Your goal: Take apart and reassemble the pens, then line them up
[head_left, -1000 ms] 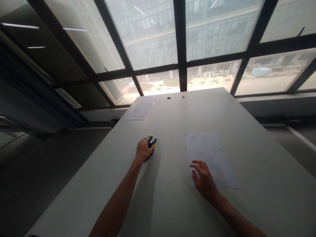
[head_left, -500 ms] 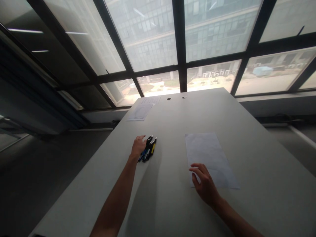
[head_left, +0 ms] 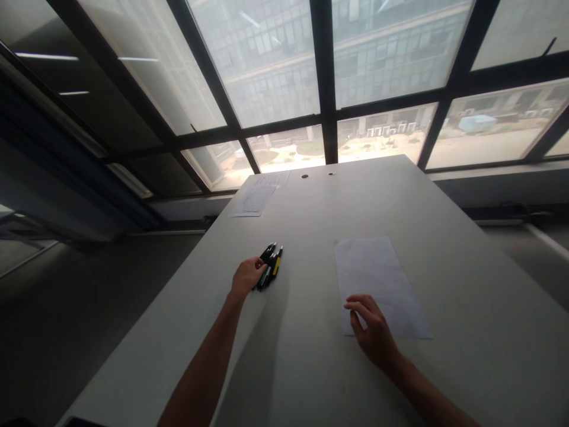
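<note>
Pens (head_left: pixel 271 264) on pale table (head_left: pixel 311 225), seemingly window-side.

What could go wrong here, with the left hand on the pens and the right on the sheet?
1. The left hand touches only the near ends of the bundle of pens; they lie loose side by side, so some may roll or scatter on the table.
2. The right hand rests on the near corner of the sheet of paper; a pull could crease or skew it.

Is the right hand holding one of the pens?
No, the right hand rests on the sheet of paper; the pens lie by the left hand.
</note>
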The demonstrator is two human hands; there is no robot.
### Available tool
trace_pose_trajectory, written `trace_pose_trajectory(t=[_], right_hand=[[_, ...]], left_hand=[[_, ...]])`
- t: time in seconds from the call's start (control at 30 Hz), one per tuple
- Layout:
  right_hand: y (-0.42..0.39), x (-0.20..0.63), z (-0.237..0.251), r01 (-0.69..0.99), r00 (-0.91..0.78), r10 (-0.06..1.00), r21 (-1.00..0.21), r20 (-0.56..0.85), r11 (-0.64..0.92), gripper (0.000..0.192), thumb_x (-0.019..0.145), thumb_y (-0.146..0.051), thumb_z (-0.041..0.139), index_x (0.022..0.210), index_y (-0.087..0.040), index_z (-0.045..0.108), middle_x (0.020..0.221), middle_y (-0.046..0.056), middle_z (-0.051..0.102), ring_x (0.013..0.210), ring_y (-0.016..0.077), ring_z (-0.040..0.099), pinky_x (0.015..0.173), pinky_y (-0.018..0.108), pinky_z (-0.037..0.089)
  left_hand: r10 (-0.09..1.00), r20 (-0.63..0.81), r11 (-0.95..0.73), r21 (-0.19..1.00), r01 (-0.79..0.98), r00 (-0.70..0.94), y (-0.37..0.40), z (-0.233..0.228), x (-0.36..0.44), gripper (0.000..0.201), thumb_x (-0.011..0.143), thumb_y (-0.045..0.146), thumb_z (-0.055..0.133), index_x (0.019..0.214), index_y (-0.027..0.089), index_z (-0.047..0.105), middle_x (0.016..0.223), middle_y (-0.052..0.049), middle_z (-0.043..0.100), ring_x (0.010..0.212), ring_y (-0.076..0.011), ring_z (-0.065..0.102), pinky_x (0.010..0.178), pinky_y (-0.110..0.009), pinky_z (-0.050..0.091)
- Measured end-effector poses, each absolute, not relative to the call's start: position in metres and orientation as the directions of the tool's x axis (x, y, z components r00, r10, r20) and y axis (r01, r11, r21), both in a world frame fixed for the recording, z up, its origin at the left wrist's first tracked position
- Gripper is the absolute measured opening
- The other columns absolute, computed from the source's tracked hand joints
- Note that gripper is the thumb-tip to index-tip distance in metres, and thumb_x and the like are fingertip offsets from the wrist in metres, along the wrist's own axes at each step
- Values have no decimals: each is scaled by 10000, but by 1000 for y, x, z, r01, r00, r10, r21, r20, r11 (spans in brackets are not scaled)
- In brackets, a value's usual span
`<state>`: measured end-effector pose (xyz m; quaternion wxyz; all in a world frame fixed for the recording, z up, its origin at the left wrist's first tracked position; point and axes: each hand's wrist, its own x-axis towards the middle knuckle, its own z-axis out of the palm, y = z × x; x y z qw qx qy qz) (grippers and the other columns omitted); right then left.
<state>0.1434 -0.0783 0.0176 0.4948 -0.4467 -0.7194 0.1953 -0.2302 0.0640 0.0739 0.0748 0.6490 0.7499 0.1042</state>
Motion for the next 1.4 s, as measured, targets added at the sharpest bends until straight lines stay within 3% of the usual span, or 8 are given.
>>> trace_pose_trajectory(t=[0.27,0.43,0.6,0.7,0.8,0.93,1.1,1.4], right_hand=[[-80,140,20,426,-106,851,-750,514,506,242,905,-72,501,1013,-219,660,1035,95,648,1010,233,606,868,392,530],[-81,139,35,348,-80,885,-819,459,456,207,923,-117,500,990,-217,669,1041,91,656,1016,220,608,898,385,521],[-59,142,53,163,-32,977,-964,210,213,204,957,-331,537,1037,-206,678,1007,84,693,894,193,663,756,317,551],[-31,148,58,-29,-61,993,-995,96,95,380,918,-468,589,1177,-194,633,972,82,704,730,172,675,586,281,536],[-1,160,59,-189,-10,994,-976,110,107,411,860,-489,659,1141,-189,634,863,57,706,638,160,645,523,271,503],[35,187,56,-158,200,967,-969,155,188,313,832,-471,695,901,-166,708,658,22,653,563,136,560,533,272,475],[71,219,42,-72,271,948,-978,168,194,286,794,-431,731,863,-154,717,641,19,655,567,133,562,555,272,467],[100,236,24,-30,259,946,-978,193,208,320,760,-431,741,905,-147,711,675,32,688,599,149,611,600,297,523]], left_hand=[[981,-32,195,191,962,-192,68,80,-218,171,785,301,603,839,190,722,897,-101,757,858,-242,690,705,-281,436],[976,87,131,496,858,-200,70,101,-197,216,734,346,646,835,164,705,820,-69,734,795,-215,676,716,-280,464],[999,31,-34,962,270,16,62,115,-122,210,744,347,661,825,154,645,671,-2,626,590,-126,577,561,-234,445],[994,9,-1,998,-70,113,60,111,-68,236,703,304,711,856,154,612,732,-15,628,597,-120,599,566,-244,491],[992,44,-17,975,-221,119,64,100,-27,271,714,313,724,882,175,563,855,-36,666,686,-143,664,671,-298,560],[991,107,-86,973,-214,85,75,81,0,281,745,340,746,906,171,589,813,-25,681,734,-169,702,720,-324,579],[988,152,-150,979,-137,7,94,61,7,396,745,376,794,1044,151,663,805,-45,720,734,-176,717,701,-303,575],[976,208,-205,978,41,-62,115,28,6,327,815,422,730,1001,152,733,821,-71,757,727,-180,720,722,-317,590]])
